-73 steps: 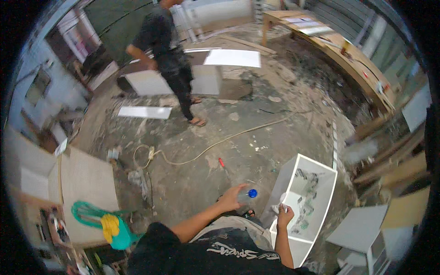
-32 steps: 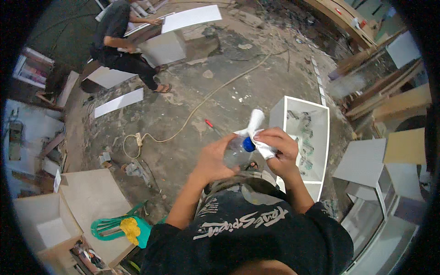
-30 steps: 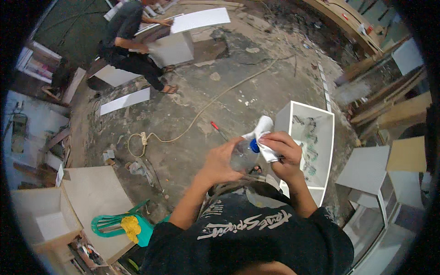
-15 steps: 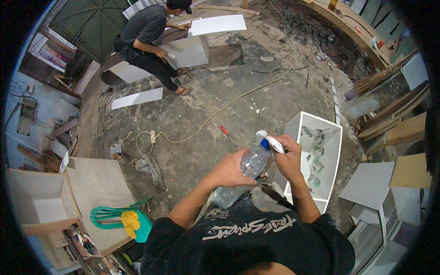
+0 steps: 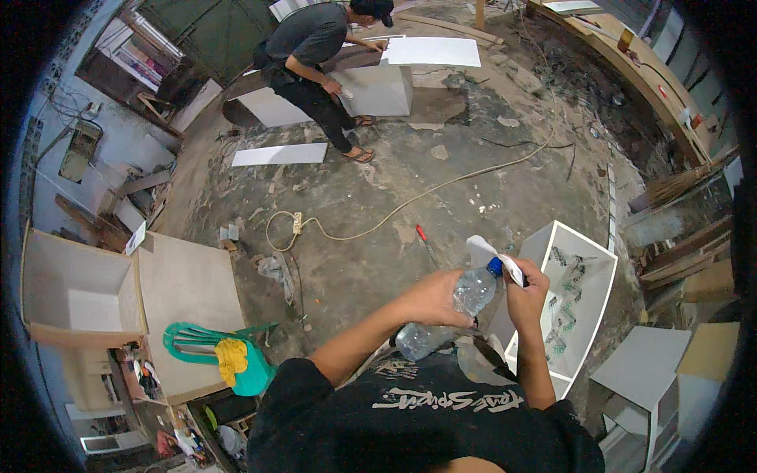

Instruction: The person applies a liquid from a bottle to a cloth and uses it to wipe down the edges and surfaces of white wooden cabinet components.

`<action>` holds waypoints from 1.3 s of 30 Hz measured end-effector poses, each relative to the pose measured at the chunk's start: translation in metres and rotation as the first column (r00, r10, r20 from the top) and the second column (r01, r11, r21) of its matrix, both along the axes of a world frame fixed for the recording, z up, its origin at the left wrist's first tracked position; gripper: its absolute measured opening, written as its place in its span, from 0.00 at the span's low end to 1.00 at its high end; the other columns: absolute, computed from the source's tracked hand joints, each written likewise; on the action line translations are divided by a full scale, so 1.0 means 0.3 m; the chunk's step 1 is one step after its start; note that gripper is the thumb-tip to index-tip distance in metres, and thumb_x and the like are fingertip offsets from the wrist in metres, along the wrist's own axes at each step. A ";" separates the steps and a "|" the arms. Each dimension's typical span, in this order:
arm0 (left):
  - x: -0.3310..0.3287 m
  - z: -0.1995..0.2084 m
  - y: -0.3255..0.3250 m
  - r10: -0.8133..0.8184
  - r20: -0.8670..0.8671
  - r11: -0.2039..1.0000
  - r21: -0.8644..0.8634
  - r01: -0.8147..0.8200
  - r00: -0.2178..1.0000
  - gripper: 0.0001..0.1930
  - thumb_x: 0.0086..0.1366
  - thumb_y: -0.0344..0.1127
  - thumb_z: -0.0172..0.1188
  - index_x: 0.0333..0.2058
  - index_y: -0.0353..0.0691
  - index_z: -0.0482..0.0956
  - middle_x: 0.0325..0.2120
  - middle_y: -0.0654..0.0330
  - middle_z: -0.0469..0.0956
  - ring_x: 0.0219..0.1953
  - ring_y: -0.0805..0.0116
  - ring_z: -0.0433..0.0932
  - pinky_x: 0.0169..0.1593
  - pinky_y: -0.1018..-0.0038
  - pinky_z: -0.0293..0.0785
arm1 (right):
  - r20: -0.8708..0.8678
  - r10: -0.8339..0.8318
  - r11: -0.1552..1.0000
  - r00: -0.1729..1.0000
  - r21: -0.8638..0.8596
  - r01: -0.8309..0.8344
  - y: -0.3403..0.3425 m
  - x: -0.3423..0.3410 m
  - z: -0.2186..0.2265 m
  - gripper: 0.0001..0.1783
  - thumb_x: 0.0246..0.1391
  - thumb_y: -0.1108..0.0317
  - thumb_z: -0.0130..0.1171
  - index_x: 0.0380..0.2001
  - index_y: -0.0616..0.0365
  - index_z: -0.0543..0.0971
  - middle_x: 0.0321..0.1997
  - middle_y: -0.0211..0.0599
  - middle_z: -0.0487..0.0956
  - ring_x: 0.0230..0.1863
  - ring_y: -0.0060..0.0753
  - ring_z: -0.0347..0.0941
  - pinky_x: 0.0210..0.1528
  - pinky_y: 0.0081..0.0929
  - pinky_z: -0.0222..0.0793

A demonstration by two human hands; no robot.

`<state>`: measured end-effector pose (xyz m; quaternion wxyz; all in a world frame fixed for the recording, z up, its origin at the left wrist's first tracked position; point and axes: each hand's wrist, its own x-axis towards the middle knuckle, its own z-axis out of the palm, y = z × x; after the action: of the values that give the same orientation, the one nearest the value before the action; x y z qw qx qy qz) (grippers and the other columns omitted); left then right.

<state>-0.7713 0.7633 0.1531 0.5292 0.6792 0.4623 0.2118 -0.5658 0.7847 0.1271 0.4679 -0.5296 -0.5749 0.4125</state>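
My left hand point(image 5: 436, 299) is closed round the middle of a clear plastic bottle point(image 5: 474, 292), which is tilted with its blue cap point(image 5: 494, 266) up and to the right. The bottle's lower part leans toward my dark shirt. With my right hand point(image 5: 528, 288) I pinch a white cloth or tissue point(image 5: 480, 251) against the cap; its loose end sticks out to the left above the cap. Just right of my right hand stands an open white box-like cabinet point(image 5: 579, 296) with printed wrapping inside. A red-handled screwdriver-like tool point(image 5: 423, 234) lies on the floor ahead.
A co-worker point(image 5: 315, 71) bends over a white panel point(image 5: 431, 52) and cabinet parts at the far left. A pale cable point(image 5: 426, 191) with a socket block crosses the floor. At left are a green plastic chair point(image 5: 252, 377) with a yellow cloth and a wooden cabinet point(image 5: 83, 276).
My view has swung left, so the scene sits further right in the picture. The white cloth spreads out more above the cap. Both hands keep their hold.
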 end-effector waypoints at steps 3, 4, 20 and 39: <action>-0.004 0.036 0.001 -0.017 -0.096 0.996 -0.090 0.009 0.995 0.40 0.39 0.44 0.73 0.51 0.31 0.69 0.41 0.43 0.78 0.44 0.48 0.78 0.50 0.63 0.72 | -0.011 -0.010 1.000 1.000 0.027 0.010 -0.002 -0.016 0.009 0.10 0.48 0.82 0.60 0.36 0.62 0.83 0.28 0.28 0.76 0.31 0.18 0.68 0.33 0.17 0.62; -0.006 0.032 -0.002 -0.007 -0.089 0.996 -0.089 -0.001 0.996 0.40 0.39 0.44 0.73 0.51 0.31 0.69 0.42 0.42 0.78 0.44 0.48 0.78 0.50 0.63 0.72 | -0.021 -0.009 1.000 1.000 0.026 0.009 -0.006 -0.018 0.010 0.11 0.48 0.82 0.60 0.36 0.62 0.83 0.28 0.28 0.76 0.31 0.18 0.68 0.33 0.17 0.62; 0.028 -0.071 -0.008 0.271 0.028 0.947 0.172 -0.272 0.962 0.36 0.42 0.37 0.74 0.51 0.37 0.68 0.43 0.47 0.77 0.47 0.54 0.77 0.51 0.66 0.72 | -0.100 -0.051 0.992 0.994 0.108 0.062 0.003 -0.061 0.107 0.15 0.43 0.85 0.60 0.36 0.60 0.84 0.31 0.33 0.79 0.32 0.24 0.73 0.36 0.19 0.66; -0.013 -0.296 0.154 0.133 0.044 0.973 0.184 -0.139 0.990 0.33 0.42 0.34 0.75 0.48 0.37 0.69 0.42 0.56 0.74 0.45 0.64 0.75 0.49 0.68 0.72 | -0.747 -0.556 0.826 0.364 -0.446 0.346 -0.201 0.076 0.022 0.11 0.60 0.65 0.56 0.40 0.62 0.79 0.38 0.35 0.82 0.37 0.24 0.77 0.41 0.25 0.73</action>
<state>-0.7751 0.8096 0.0644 0.4548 0.6890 0.4775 0.3006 -0.5429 0.7245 0.1336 0.7232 -0.4390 -0.0509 0.5307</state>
